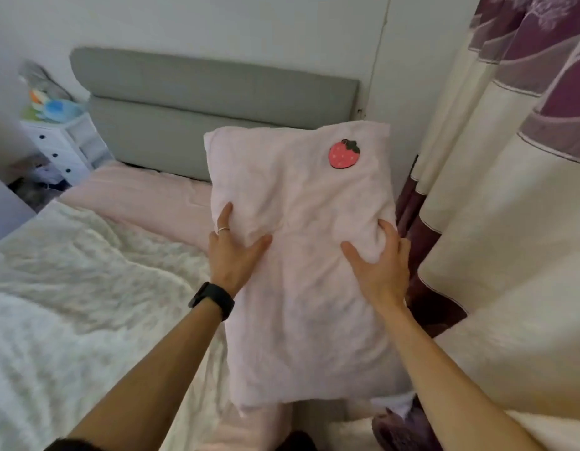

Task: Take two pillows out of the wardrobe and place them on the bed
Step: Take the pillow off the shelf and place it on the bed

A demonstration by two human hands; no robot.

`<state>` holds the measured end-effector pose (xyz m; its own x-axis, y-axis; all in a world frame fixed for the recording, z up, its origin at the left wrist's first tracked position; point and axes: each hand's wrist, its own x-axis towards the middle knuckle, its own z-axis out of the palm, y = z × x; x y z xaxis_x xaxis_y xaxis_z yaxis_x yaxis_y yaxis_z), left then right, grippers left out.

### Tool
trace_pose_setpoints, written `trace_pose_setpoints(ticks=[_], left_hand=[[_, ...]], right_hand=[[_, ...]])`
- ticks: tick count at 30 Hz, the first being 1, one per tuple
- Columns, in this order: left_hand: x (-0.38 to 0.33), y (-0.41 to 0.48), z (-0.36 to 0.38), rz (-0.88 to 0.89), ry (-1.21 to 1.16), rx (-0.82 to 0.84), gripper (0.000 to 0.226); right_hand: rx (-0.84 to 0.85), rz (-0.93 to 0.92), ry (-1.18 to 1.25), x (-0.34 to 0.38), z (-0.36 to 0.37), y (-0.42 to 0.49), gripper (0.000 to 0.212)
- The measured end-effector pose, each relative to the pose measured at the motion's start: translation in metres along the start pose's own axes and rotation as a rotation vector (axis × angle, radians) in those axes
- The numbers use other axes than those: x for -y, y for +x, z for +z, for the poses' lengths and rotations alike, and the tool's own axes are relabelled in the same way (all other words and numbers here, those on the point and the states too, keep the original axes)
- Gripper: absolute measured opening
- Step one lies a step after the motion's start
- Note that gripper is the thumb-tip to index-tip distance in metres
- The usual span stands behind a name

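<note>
Pillow (301, 196) held over the bed (70, 288) edge, left hand (236, 255) and right hand (379, 265) both gripping its cover (curtain (477, 206) just beside); slipping fabric could drop it floorward.

Pillow (301, 255) back hidden; nightstand (59, 148) stuff (51, 105) blurry, bkgd.

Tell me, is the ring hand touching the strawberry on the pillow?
Apart. The head view shows the left hand gripping the pink pillow at its left edge, with bare fabric between it and the strawberry patch near the top right corner.
</note>
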<state>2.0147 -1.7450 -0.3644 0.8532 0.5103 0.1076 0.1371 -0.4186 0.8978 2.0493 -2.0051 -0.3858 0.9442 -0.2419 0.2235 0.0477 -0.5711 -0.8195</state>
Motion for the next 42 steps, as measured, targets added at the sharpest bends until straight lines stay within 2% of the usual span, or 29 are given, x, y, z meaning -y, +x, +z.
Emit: trace_pose_setpoints(ticks=[12,19,24,31,37,42], left_hand=[[0.088,0.170,0.043,-0.296,0.039,-0.163,0.103],[0.128,0.225,0.046,-0.473,0.049,-0.200,0.103],[0.148,0.250,0.046,-0.581,0.020,-0.255,0.103],[0.174,0.289,0.073,-0.777,0.010,-0.369,0.103],[0.197,0.358,0.120,-0.945,-0.059,-0.575,0.095],[0.227,0.419,0.155,-1.040,-0.087,-0.669,0.091]], right_hand=[[0.311,-0.096,-0.050,0.000,0.189,0.169,0.080],[0.463,-0.106,-0.114,0.003,0.273,0.213,0.079],[0.640,-0.107,-0.153,0.002,0.325,0.243,0.079],[0.821,-0.183,-0.160,-0.012,0.401,0.302,0.079],[0.943,-0.283,-0.240,-0.019,0.495,0.382,0.079],[1.093,-0.357,-0.300,-0.014,0.576,0.444,0.079]])
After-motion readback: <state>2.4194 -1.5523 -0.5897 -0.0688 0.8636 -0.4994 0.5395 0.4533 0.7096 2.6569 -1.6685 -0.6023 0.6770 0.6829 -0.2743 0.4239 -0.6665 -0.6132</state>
